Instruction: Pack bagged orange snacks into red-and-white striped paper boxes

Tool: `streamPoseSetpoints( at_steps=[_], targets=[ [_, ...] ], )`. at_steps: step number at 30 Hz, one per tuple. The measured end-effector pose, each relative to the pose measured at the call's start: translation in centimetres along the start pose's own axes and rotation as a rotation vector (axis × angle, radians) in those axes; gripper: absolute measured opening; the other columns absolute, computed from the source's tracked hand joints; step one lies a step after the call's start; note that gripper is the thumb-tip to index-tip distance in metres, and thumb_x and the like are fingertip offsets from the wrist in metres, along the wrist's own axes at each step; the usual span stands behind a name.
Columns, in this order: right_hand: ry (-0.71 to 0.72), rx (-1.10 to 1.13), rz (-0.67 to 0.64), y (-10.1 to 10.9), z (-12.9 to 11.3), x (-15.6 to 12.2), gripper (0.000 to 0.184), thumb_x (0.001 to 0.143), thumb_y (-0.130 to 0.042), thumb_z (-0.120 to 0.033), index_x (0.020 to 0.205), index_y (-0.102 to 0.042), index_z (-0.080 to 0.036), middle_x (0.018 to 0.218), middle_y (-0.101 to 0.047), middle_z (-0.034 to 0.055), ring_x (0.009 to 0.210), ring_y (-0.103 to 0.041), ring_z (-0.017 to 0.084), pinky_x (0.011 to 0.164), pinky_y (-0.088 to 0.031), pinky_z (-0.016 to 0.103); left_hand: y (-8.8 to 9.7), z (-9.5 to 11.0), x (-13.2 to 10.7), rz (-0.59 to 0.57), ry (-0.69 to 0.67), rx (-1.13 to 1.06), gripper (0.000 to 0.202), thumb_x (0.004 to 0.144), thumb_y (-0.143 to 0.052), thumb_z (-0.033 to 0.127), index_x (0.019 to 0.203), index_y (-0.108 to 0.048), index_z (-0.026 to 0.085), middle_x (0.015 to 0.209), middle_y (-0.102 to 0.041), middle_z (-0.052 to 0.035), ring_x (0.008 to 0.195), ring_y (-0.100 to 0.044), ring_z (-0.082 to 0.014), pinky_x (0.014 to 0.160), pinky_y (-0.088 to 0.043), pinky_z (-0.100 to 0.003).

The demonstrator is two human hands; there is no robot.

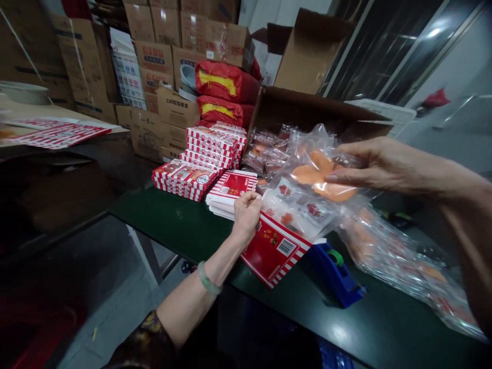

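My right hand (369, 164) is closed on a clear plastic packet (315, 177) with orange pieces inside, held up above the table. My left hand (247, 212), with a green bangle at the wrist, grips the edge of a red-and-white striped carton (274, 248) that lies open on the dark green table (180, 228). The packet's lower end hangs over the carton's mouth. Whether it is partly inside I cannot tell.
Stacks of striped cartons (184, 179) and flat ones (230, 190) sit behind my left hand. A blue tape dispenser (336, 274) stands by the carton. More clear packets (400, 256) lie at the right. An open cardboard box (307, 110) holds packets; boxes and red sacks (223, 82) fill the back.
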State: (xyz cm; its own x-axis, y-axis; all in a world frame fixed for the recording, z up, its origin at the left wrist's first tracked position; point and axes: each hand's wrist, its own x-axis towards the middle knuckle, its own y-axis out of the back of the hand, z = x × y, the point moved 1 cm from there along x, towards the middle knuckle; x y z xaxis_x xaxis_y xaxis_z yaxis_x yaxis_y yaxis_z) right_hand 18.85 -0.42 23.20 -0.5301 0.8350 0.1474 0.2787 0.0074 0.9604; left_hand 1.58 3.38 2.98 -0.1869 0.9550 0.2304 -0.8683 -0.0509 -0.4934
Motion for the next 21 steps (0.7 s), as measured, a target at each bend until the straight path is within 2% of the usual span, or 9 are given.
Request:
streamPoseSetpoints(
  at_steps=[4, 7, 9, 12, 15, 17, 18, 20, 21],
  targets=[
    [0.019, -0.103, 0.008, -2.0, -0.8, -0.5, 0.045, 0.079, -0.050, -0.061, 0.065, -0.048, -0.019, 0.056, -0.038, -0.0040, 0.049, -0.033, 0.006, 0.046, -0.026, 0.022, 0.2, -0.3, -1.1, -0.009, -0.009, -0.057, 0.007, 0.069, -0.055, 0.023, 0.074, -0.052, 0.018, 0.055, -0.043, 0.0077, 0.048, -0.038, -0.0064, 0.050, -0.033, -0.019],
    [0.014, -0.280, -0.066, -5.3, -1.3, -0.6, 0.032, 0.085, -0.050, -0.046, 0.069, -0.049, -0.018, 0.059, -0.045, -0.0025, 0.053, -0.038, 0.008, 0.050, -0.026, 0.023, 0.1, -0.8, -1.6, -0.002, -0.062, -0.064, 0.008, 0.073, -0.053, 0.021, 0.080, -0.050, 0.019, 0.055, -0.040, 0.0087, 0.047, -0.035, -0.0060, 0.050, -0.032, -0.019],
    [-0.035, -0.433, -0.063, -7.6, -1.0, -0.5, 0.025, 0.085, -0.053, -0.039, 0.071, -0.051, -0.018, 0.063, -0.052, 0.0003, 0.056, -0.045, 0.011, 0.054, -0.029, 0.025, 0.1, -1.0, -1.7, 0.006, -0.089, -0.037, 0.007, 0.076, -0.052, 0.022, 0.082, -0.048, 0.020, 0.053, -0.038, 0.0091, 0.047, -0.034, -0.0061, 0.049, -0.030, -0.019],
    [-0.113, -0.566, 0.041, -10.0, -0.1, -0.8, 0.019, 0.084, -0.055, -0.036, 0.087, -0.059, -0.017, 0.078, -0.061, 0.0074, 0.065, -0.054, 0.018, 0.057, -0.034, 0.028, 0.1, -1.1, -1.6, 0.010, -0.099, 0.023, 0.009, 0.078, -0.053, 0.024, 0.082, -0.046, 0.020, 0.054, -0.036, 0.0093, 0.047, -0.033, -0.0062, 0.050, -0.030, -0.019],
    [-0.059, -0.489, 0.261, -11.0, 0.5, -1.5, 0.028, 0.087, -0.051, -0.033, 0.110, -0.058, -0.017, 0.096, -0.061, 0.0108, 0.080, -0.057, 0.021, 0.065, -0.041, 0.031, -0.1, -1.1, -1.3, 0.050, -0.122, 0.091, 0.011, 0.076, -0.055, 0.024, 0.081, -0.045, 0.019, 0.059, -0.039, 0.0082, 0.050, -0.036, -0.0061, 0.053, -0.033, -0.019],
    [0.006, -0.507, 0.411, -11.3, 0.5, -1.9, 0.023, 0.089, -0.048, -0.030, 0.103, -0.062, -0.018, 0.095, -0.061, 0.0108, 0.086, -0.055, 0.023, 0.070, -0.042, 0.034, -0.4, -1.2, -1.1, 0.082, -0.143, 0.128, 0.013, 0.074, -0.056, 0.023, 0.079, -0.045, 0.019, 0.061, -0.041, 0.0072, 0.053, -0.039, -0.0065, 0.055, -0.035, -0.019],
    [0.039, -0.550, 0.444, -11.4, 0.4, -2.0, 0.022, 0.089, -0.046, -0.028, 0.096, -0.065, -0.018, 0.091, -0.061, 0.0109, 0.085, -0.053, 0.023, 0.071, -0.042, 0.034, -0.4, -1.2, -1.0, 0.095, -0.148, 0.143, 0.014, 0.073, -0.057, 0.023, 0.079, -0.045, 0.019, 0.062, -0.042, 0.0069, 0.054, -0.040, -0.0067, 0.056, -0.035, -0.019],
    [0.122, -0.623, 0.396, -11.8, 0.1, -1.9, 0.026, 0.090, -0.041, -0.021, 0.094, -0.067, -0.017, 0.084, -0.061, 0.0108, 0.081, -0.052, 0.023, 0.069, -0.042, 0.034, -0.6, -1.2, -0.9, 0.115, -0.149, 0.162, 0.016, 0.071, -0.058, 0.023, 0.078, -0.044, 0.019, 0.063, -0.043, 0.0065, 0.056, -0.042, -0.0071, 0.057, -0.036, -0.020],
    [0.170, -0.621, 0.333, -12.0, -0.1, -1.8, 0.030, 0.090, -0.038, -0.016, 0.101, -0.066, -0.017, 0.084, -0.062, 0.0104, 0.080, -0.053, 0.022, 0.069, -0.043, 0.033, -0.6, -1.2, -0.9, 0.120, -0.147, 0.166, 0.017, 0.071, -0.059, 0.022, 0.077, -0.044, 0.019, 0.063, -0.044, 0.0064, 0.056, -0.043, -0.0072, 0.057, -0.036, -0.020]
  ],
)
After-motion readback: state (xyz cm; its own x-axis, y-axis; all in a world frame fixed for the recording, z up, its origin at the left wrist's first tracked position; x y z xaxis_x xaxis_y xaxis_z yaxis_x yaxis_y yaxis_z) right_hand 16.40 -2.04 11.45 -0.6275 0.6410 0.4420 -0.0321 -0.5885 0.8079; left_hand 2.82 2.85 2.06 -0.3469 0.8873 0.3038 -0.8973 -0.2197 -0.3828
